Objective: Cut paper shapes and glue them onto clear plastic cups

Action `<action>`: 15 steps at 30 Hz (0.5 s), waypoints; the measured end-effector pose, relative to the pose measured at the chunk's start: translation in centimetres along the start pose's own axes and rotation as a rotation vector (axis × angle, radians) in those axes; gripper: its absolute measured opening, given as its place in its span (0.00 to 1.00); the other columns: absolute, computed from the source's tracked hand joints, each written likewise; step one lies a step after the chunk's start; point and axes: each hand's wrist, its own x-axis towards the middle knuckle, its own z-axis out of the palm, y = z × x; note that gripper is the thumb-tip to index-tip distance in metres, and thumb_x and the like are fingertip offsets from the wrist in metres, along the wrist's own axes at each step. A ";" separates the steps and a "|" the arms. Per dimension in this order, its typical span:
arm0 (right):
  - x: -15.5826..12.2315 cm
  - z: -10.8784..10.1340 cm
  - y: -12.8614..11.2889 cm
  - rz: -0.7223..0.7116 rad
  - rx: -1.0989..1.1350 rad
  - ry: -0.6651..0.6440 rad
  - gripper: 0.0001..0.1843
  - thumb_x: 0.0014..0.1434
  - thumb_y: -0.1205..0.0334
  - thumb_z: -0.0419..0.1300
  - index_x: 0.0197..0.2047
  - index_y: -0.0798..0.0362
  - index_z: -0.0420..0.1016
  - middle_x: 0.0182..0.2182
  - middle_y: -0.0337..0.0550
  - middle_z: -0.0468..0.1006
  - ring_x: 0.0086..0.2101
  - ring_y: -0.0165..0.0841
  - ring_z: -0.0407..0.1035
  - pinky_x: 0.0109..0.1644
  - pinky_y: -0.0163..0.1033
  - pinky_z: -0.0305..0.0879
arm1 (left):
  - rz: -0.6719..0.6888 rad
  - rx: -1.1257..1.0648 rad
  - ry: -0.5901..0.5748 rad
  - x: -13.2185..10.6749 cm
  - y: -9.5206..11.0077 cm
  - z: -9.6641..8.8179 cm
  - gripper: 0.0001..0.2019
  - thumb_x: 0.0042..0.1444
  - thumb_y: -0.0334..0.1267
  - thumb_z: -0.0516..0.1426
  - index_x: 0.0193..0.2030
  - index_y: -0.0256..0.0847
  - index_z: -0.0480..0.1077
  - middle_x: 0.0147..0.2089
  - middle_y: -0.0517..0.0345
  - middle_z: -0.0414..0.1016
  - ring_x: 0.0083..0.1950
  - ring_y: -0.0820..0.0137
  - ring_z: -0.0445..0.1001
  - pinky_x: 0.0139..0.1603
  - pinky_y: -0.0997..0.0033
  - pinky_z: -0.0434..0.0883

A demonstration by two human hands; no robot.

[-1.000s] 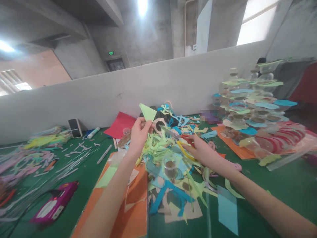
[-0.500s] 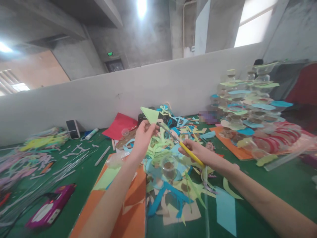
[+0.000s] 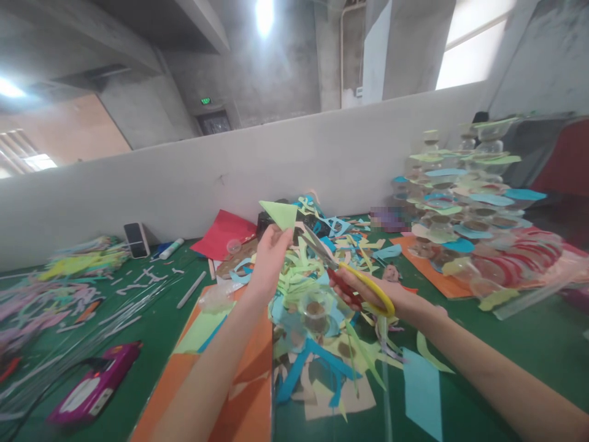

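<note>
My left hand (image 3: 267, 259) pinches a light green paper triangle (image 3: 280, 213) and holds it up above a heap of coloured paper scraps (image 3: 317, 270). My right hand (image 3: 368, 293) grips scissors with yellow and red handles (image 3: 363, 288); their blades (image 3: 317, 245) are parted and point up-left, just right of the triangle's lower edge. A small clear plastic cup (image 3: 315, 304) sits in the scraps below both hands.
Orange paper (image 3: 248, 368) lies on the green table (image 3: 151, 319). A pink device (image 3: 94, 387) is at the near left, a phone (image 3: 134, 239) and a glue stick (image 3: 171, 248) by the grey wall. Stacked clear cups with paper shapes (image 3: 464, 202) stand at the right.
My right hand picked the scissors out of the scraps, raised them and brought the parted blades up to the green triangle. My left hand stayed nearly still with the triangle.
</note>
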 end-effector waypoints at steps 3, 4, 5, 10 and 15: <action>0.0 0.0 0.6 -0.020 0.042 -0.085 0.30 0.63 0.29 0.46 0.40 0.50 0.67 0.27 0.36 0.63 0.23 0.28 0.56 0.27 0.37 0.55 | -0.110 -0.083 -0.053 -0.1 0.2 -0.2 0.07 0.56 0.41 0.60 0.39 0.42 0.69 0.46 0.53 0.79 0.51 0.65 0.76 0.56 0.61 0.70; 0.0 0.0 0.7 -0.023 0.067 -0.110 0.31 0.62 0.29 0.46 0.40 0.50 0.67 0.27 0.36 0.64 0.24 0.28 0.57 0.27 0.37 0.55 | -0.172 -0.124 -0.090 0.0 0.1 -0.2 0.07 0.57 0.40 0.59 0.40 0.42 0.69 0.45 0.52 0.79 0.50 0.64 0.77 0.56 0.59 0.70; 0.0 0.0 0.8 -0.023 0.095 -0.131 0.32 0.62 0.28 0.45 0.41 0.50 0.68 0.28 0.36 0.64 0.24 0.28 0.57 0.27 0.37 0.55 | -0.242 -0.175 -0.132 0.0 0.1 -0.2 0.06 0.58 0.39 0.58 0.41 0.42 0.69 0.44 0.50 0.80 0.49 0.64 0.78 0.56 0.57 0.70; 0.1 0.4 0.6 0.018 0.244 -0.228 0.36 0.57 0.23 0.44 0.38 0.49 0.68 0.27 0.36 0.62 0.22 0.28 0.54 0.25 0.37 0.50 | -0.459 -0.384 -0.248 0.0 -0.5 0.0 0.08 0.63 0.36 0.52 0.41 0.38 0.71 0.41 0.47 0.80 0.44 0.65 0.79 0.58 0.57 0.70; 0.4 -0.2 1.2 -0.031 0.376 -0.308 0.34 0.61 0.26 0.43 0.38 0.50 0.66 0.28 0.36 0.61 0.24 0.28 0.53 0.25 0.36 0.53 | -0.386 -0.402 -0.207 -0.3 -0.3 0.2 0.01 0.60 0.33 0.57 0.39 0.40 0.70 0.40 0.56 0.79 0.38 0.70 0.78 0.57 0.58 0.72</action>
